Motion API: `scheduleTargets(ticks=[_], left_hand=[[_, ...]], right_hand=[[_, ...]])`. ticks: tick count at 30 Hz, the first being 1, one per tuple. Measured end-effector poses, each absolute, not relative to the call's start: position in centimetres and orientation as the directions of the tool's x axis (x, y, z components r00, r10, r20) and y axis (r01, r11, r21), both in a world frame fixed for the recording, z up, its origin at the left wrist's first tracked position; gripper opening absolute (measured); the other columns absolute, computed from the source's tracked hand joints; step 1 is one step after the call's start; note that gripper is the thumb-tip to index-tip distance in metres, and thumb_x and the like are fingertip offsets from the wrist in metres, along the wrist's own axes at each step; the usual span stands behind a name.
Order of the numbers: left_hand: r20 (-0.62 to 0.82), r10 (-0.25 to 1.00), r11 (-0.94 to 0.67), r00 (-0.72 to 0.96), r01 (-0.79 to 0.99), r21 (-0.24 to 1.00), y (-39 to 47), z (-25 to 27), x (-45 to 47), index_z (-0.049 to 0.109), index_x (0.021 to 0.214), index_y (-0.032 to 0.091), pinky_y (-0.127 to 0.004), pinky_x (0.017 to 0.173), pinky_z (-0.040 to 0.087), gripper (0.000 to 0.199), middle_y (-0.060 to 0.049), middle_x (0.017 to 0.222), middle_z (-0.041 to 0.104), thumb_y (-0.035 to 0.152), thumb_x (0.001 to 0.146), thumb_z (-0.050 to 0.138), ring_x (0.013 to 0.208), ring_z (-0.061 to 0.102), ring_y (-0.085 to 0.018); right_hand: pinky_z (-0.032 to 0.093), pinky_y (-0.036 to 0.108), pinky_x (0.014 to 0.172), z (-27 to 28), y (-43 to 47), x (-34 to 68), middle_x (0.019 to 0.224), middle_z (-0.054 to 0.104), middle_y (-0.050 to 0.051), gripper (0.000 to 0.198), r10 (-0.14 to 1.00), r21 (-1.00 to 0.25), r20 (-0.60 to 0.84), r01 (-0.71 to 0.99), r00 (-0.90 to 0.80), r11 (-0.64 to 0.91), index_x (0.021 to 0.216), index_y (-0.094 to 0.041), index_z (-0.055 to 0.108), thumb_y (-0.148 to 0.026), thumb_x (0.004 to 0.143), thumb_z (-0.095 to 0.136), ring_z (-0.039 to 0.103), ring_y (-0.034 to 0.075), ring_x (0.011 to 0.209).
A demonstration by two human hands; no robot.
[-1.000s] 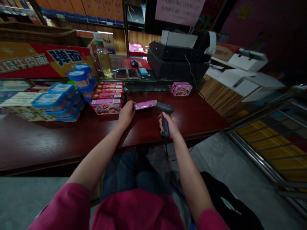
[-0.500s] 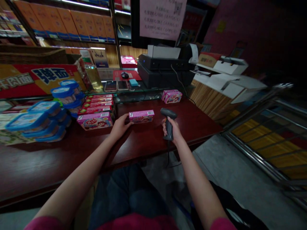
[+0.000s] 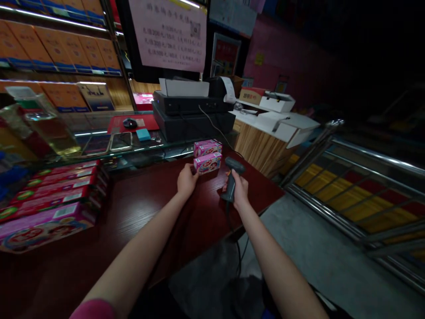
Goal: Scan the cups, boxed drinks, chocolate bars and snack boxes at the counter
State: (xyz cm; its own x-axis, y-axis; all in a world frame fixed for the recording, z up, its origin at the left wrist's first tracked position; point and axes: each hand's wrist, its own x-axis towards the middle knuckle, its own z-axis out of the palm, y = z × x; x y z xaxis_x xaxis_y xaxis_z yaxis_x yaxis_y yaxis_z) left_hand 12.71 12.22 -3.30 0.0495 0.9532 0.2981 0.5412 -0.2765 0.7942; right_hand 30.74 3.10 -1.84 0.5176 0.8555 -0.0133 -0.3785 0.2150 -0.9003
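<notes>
My left hand [image 3: 187, 180] grips the left end of a small pink snack box [image 3: 208, 163], its fingers partly hidden behind the box. That box stands on the dark red table just in front of other pink boxes [image 3: 208, 146] of the same kind. My right hand [image 3: 239, 189] is wrapped round the handle of a dark grey barcode scanner [image 3: 230, 180], its head up and its cable hanging over the table edge. At the left lies a row of red snack boxes [image 3: 56, 188], with a pink box [image 3: 46, 228] at its near end.
Behind the table stand a black cash drawer [image 3: 192, 126] and a monitor bearing a paper sign [image 3: 171, 35]. A mouse [image 3: 129, 123], phones and a bottle [image 3: 49, 124] are on the glass counter [image 3: 133, 153]. A metal railing [image 3: 365, 150] runs along the right.
My left hand has moved the pink box rightward and back, up to the other pink boxes. The scanner stays in my right hand. The view has turned to the right.
</notes>
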Motion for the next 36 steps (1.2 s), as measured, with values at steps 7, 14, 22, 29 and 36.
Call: scheduleTargets(ticks=[7, 14, 22, 29, 36], left_hand=[[0.3, 0.954, -0.22, -0.02, 0.632, 0.743, 16.4, -2.8, 18.2, 0.067, 0.112, 0.024, -0.036, 0.087, 0.055, 0.025, -0.012, 0.119, 0.076, 0.032, 0.09, 0.074, 0.11, 0.072, -0.028], [0.321, 0.945, -0.227, -0.07, 0.567, 0.792, 18.3, -3.9, 18.1, 0.068, 0.114, 0.019, -0.035, 0.093, 0.054, 0.031, -0.011, 0.116, 0.076, 0.026, 0.086, 0.077, 0.107, 0.072, -0.025], [0.319, 0.936, -0.208, -0.147, 0.502, 0.84, 18.3, -4.6, 18.0, 0.063, 0.112, 0.017, -0.037, 0.095, 0.054, 0.033, -0.01, 0.114, 0.074, 0.023, 0.083, 0.078, 0.106, 0.071, -0.024], [0.364, 0.919, -0.263, -0.151, 0.452, 0.852, 16.1, -3.9, 16.8, 0.054, 0.118, 0.017, -0.046, 0.109, 0.05, 0.052, -0.012, 0.121, 0.062, 0.014, 0.075, 0.082, 0.12, 0.063, -0.027], [0.452, 0.877, -0.479, 0.163, 0.371, 0.796, 5.0, -5.0, 7.3, 0.058, 0.123, 0.022, -0.046, 0.115, 0.049, 0.046, -0.012, 0.126, 0.06, 0.011, 0.081, 0.071, 0.123, 0.062, -0.026]], right_hand=[[0.048, 0.027, 0.034, -2.1, 3.4, 30.6, 0.053, 0.063, -0.001, 0.044, 0.785, -0.91, 0.003, -0.324, 0.62, 0.259, 0.073, -0.019, 0.064, -0.059, 0.072, 0.083, 0.057, 0.014, 0.035], [0.047, 0.027, 0.034, -1.8, 3.3, 30.9, 0.054, 0.064, 0.001, 0.042, 0.798, -0.913, 0.004, -0.324, 0.603, 0.249, 0.075, -0.017, 0.068, -0.058, 0.076, 0.079, 0.057, 0.014, 0.036], [0.048, 0.026, 0.036, -2.2, 3.4, 31.0, 0.056, 0.065, 0.001, 0.042, 0.809, -0.909, -0.004, -0.34, 0.588, 0.243, 0.074, -0.017, 0.066, -0.057, 0.077, 0.079, 0.058, 0.014, 0.038], [0.049, 0.024, 0.037, -1.7, 3.2, 30.7, 0.054, 0.064, -0.001, 0.046, 0.807, -0.898, -0.023, -0.367, 0.59, 0.243, 0.074, -0.018, 0.063, -0.059, 0.069, 0.083, 0.058, 0.013, 0.039], [0.046, 0.023, 0.033, -1.0, 1.1, 30.7, 0.059, 0.067, 0.001, 0.044, 0.939, -0.91, -0.069, -0.407, 0.336, 0.079, 0.084, -0.014, 0.071, -0.054, 0.068, 0.084, 0.057, 0.013, 0.038]])
